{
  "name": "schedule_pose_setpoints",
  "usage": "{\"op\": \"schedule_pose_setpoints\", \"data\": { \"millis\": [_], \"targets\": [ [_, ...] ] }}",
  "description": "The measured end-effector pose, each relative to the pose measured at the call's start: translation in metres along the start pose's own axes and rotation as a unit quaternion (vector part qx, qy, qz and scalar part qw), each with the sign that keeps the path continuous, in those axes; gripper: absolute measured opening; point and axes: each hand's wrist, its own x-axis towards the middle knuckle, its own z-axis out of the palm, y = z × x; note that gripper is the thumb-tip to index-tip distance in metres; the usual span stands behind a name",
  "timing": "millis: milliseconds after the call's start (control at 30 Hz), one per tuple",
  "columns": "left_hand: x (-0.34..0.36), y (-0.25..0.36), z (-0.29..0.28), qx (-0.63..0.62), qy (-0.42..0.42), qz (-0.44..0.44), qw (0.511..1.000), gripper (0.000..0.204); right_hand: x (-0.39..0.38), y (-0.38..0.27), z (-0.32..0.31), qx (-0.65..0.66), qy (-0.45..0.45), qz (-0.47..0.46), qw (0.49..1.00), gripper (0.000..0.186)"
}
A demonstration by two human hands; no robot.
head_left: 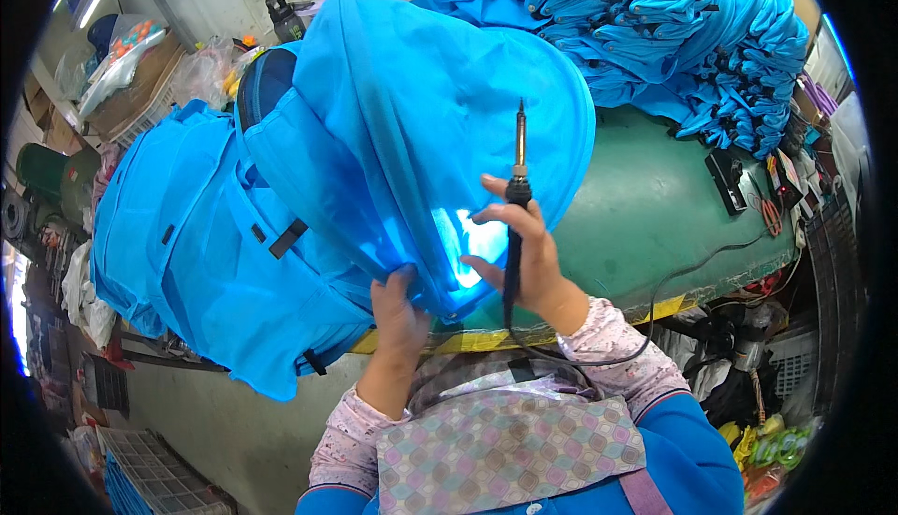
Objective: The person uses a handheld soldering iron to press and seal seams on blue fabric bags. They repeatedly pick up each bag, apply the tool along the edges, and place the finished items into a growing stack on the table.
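A blue fabric canopy-like piece (458, 85) with a curved, piped edge spreads over the table in front of me. Its lower corner is pinched in my left hand (400, 320), near the table's front edge. My right hand (541, 267) holds a soldering iron (518, 192) with a black handle, its thin metal tip pointing up and away from me. The tip appears above the fabric, and I cannot tell whether they touch. Some right-hand fingers are spread beside a bright, lit patch of the fabric. A black cord runs from the iron across my right forearm.
More blue fabric pieces (178, 225) with black straps hang over the table's left side. A large stack of blue pieces (655, 19) fills the far right of the green table (636, 206). Orange-handled scissors (771, 217) lie at the right. A dark bottle (283, 19) stands behind.
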Motion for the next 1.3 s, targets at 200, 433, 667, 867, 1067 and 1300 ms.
{"op": "schedule_pose_setpoints", "data": {
  "millis": [200, 433, 667, 867, 1067, 1300],
  "targets": [
    [0.004, 0.000, 0.016, 0.205, 0.078, 0.146, 0.965, 0.036, -0.002, -0.005, 0.039, 0.047, -0.006, 0.027, 0.999, 0.063],
    [0.004, 0.016, 0.013, 0.007, 0.086, -0.034, 0.996, 0.022, 0.004, -0.014, 0.036, 0.015, 0.003, -0.046, 0.999, 0.066],
    [-0.008, 0.011, -0.005, 0.005, -0.151, -0.031, 0.988, 0.040, -0.010, -0.012, 0.047, 0.091, -0.023, -0.022, 0.995, 0.057],
    [-0.008, -0.001, 0.011, 0.051, -0.130, -0.015, 0.990, 0.057, -0.008, -0.014, 0.027, 0.091, -0.044, 0.005, 0.995, 0.057],
    [-0.002, -0.016, 0.019, 0.004, -0.053, 0.023, 0.998, 0.051, 0.003, -0.056, -0.031, -0.033, -0.016, 0.010, 0.999, 0.038],
    [-0.005, -0.023, 0.022, 0.037, -0.013, 0.049, 0.998, 0.031, -0.011, -0.052, -0.020, -0.119, -0.057, -0.114, 0.985, 0.030]
  ]
}}
